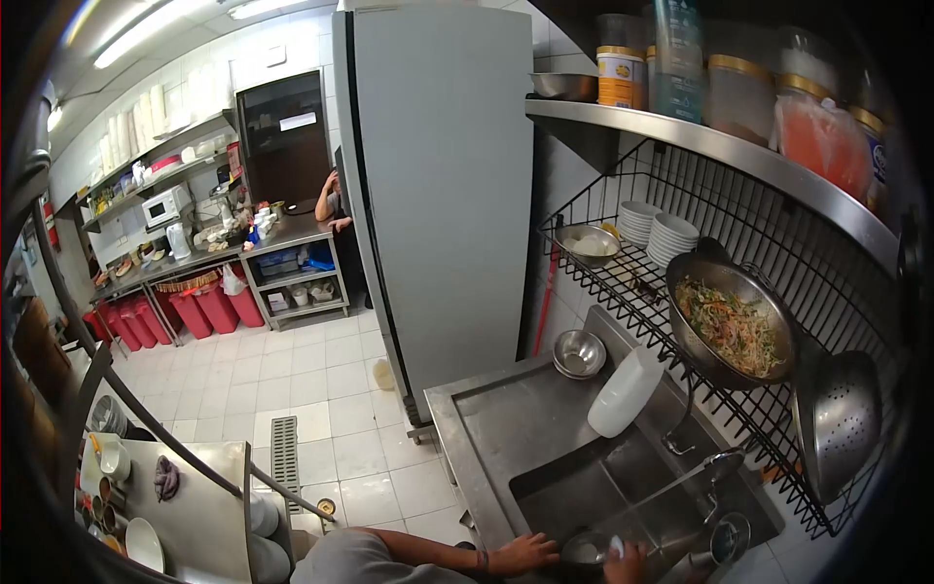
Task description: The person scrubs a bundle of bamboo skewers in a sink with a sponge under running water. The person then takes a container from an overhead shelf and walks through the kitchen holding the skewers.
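At the bottom of the view, my left hand (525,555) reaches over the sink's front edge, beside a round metal bowl (586,548) in the sink (555,492). Its fingers point toward the bowl; whether they grip its rim is unclear. Just right of the bowl, my right hand (626,563) is closed round a small whitish thing (617,547) too small to name. A stream of water runs from the faucet (725,462) into the sink. A white plastic bottle (626,391) lies tilted behind the basin, next to stacked metal bowls (579,352).
A wire rack (623,277) above the sink holds white dishes (671,238), a pan of shredded food (735,326) and a perforated ladle (842,423). A steel side table (199,487) stands left. Another person (336,209) is partly visible behind the tall grey cabinet (443,195).
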A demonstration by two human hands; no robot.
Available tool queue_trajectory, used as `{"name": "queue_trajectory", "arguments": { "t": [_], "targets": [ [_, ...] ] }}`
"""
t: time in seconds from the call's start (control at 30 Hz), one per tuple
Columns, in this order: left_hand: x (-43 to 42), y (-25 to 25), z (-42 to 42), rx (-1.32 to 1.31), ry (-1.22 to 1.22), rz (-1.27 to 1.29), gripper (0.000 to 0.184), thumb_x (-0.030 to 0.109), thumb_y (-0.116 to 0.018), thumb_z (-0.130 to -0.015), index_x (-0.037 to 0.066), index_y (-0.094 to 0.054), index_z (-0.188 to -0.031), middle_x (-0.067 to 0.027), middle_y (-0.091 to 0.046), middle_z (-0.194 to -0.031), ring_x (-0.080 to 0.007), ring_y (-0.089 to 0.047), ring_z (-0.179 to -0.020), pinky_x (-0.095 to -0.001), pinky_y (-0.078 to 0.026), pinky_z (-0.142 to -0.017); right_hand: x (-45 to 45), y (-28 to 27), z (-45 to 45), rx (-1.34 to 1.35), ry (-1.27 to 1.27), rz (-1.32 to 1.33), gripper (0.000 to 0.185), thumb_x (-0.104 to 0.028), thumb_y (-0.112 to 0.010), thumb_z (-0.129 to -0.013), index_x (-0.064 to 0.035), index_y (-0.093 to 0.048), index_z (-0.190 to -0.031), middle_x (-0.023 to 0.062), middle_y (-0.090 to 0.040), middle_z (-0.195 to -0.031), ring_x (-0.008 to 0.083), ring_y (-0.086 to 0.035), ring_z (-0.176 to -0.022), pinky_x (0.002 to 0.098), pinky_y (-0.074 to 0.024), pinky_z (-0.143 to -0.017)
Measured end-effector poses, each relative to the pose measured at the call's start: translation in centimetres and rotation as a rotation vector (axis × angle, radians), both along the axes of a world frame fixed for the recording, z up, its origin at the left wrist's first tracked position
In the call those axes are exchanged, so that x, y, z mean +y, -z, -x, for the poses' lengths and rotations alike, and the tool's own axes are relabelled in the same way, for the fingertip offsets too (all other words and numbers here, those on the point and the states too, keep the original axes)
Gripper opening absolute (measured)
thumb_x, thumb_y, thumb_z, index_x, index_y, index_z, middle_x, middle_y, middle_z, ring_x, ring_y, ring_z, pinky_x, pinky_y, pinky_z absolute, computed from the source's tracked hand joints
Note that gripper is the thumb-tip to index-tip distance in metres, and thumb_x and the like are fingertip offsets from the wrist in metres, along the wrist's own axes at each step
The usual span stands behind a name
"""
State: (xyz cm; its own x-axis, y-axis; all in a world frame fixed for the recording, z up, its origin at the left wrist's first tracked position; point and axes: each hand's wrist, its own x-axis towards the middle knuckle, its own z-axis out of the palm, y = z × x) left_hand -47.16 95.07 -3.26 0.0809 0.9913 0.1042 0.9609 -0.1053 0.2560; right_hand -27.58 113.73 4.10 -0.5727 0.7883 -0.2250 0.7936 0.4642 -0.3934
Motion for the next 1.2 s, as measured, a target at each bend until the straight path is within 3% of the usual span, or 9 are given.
{"name": "queue_trajectory", "arguments": {
  "t": [0.3,0.47,0.53,0.63,0.87,0.9,0.93,0.97,1.2],
  "targets": [
    [-1.5,-2.6,1.3,0.013,-0.051,0.084,0.043,0.016,-0.057,-0.089,0.016,-0.055,-0.132,-0.0125,-0.054,-0.128,-0.0326,-0.057,-0.113,-0.0418,-0.053,-0.091,3.6,6.0,-4.8,0.157,0.31,-0.367,0.045,-0.039,-0.068,-0.092,-0.014,-0.069,-0.129,0.02,-0.057,-0.141,0.0439,-0.055,-0.123,0.0543,-0.0446,-0.103],
    [-1.8,-1.5,1.5,-0.052,-0.071,0.052,0.046,0.015,-0.058,-0.087,0.014,-0.054,-0.133,-0.0131,-0.053,-0.131,-0.0321,-0.054,-0.118,-0.0419,-0.051,-0.094,0.8,-6.2,-5.2,-0.043,0.158,-0.81,0.041,-0.041,-0.065,-0.092,-0.0146,-0.073,-0.122,0.0233,-0.072,-0.107,0.0454,-0.064,-0.103,0.054,-0.0525,-0.088],
    [-1.4,-1.8,1.1,-0.037,-0.054,0.026,0.043,0.016,-0.058,-0.087,0.014,-0.056,-0.13,-0.0126,-0.053,-0.132,-0.0316,-0.053,-0.118,-0.0417,-0.051,-0.094,1.7,2.7,-2.9,0.602,0.073,-0.229,0.04,-0.027,-0.061,-0.096,0.002,-0.061,-0.124,0.0265,-0.058,-0.118,0.0446,-0.053,-0.115,0.0522,-0.0414,-0.102],
    [-0.8,-1.8,0.7,-0.038,-0.039,-0.022,0.04,0.017,-0.058,-0.087,0.014,-0.057,-0.127,-0.0121,-0.053,-0.129,-0.0311,-0.053,-0.115,-0.0417,-0.051,-0.093,-4.4,4.8,2.5,0.625,-0.217,-0.077,0.037,-0.025,-0.063,-0.094,0.0034,-0.063,-0.117,0.0273,-0.058,-0.121,0.0459,-0.05,-0.121,0.0545,-0.0371,-0.106],
    [-1.4,-1.5,1.2,-0.086,-0.065,-0.012,0.037,0.016,-0.058,-0.087,0.015,-0.058,-0.123,-0.0114,-0.054,-0.122,-0.0309,-0.055,-0.109,-0.0417,-0.051,-0.091,1.3,15.3,-4.7,0.145,-0.014,-0.047,0.02,-0.016,-0.064,-0.089,0.004,-0.064,-0.089,0.0324,-0.061,-0.11,0.0511,-0.056,-0.103,0.0562,-0.0434,-0.097],
    [-1.2,-1.9,1.2,-0.088,-0.068,0.001,0.036,0.016,-0.058,-0.087,0.014,-0.058,-0.123,-0.0115,-0.055,-0.122,-0.0311,-0.056,-0.109,-0.0415,-0.051,-0.091,2.0,12.5,-5.9,-0.061,0.056,-0.026,0.043,-0.042,-0.063,-0.092,-0.0114,-0.074,-0.12,0.0217,-0.074,-0.096,0.0465,-0.066,-0.094,0.0559,-0.0524,-0.086],
    [-1.0,-1.4,1.4,-0.071,-0.08,-0.04,0.037,0.016,-0.058,-0.087,0.014,-0.058,-0.124,-0.012,-0.055,-0.122,-0.0316,-0.056,-0.109,-0.0419,-0.051,-0.092,3.2,12.7,-7.5,0.119,-0.243,-0.576,0.055,-0.034,-0.07,-0.091,0.0016,-0.063,-0.131,0.02,-0.072,-0.082,0.0356,-0.068,-0.071,0.0481,-0.053,-0.064],
    [-0.9,-0.1,1.6,-0.061,-0.086,-0.075,0.037,0.016,-0.058,-0.087,0.014,-0.058,-0.124,-0.0126,-0.055,-0.121,-0.0321,-0.056,-0.109,-0.0423,-0.051,-0.092,3.6,13.8,-7.8,0.206,0.322,-0.257,0.02,-0.012,-0.062,-0.091,0.0045,-0.066,-0.101,0.0298,-0.061,-0.113,0.0504,-0.057,-0.104,0.0555,-0.0434,-0.099],
    [-1.1,0.5,2.2,-0.131,-0.058,-0.104,0.029,0.013,-0.06,-0.085,0.01,-0.062,-0.114,-0.015,-0.059,-0.105,-0.0355,-0.058,-0.097,-0.0476,-0.05,-0.08,-7.6,-0.1,4.3,0.733,-0.129,-0.162,0.026,-0.012,-0.071,-0.089,-0.0052,-0.07,-0.113,0.0181,-0.068,-0.109,0.038,-0.065,-0.102,0.0448,-0.052,-0.092]
  ]
}}
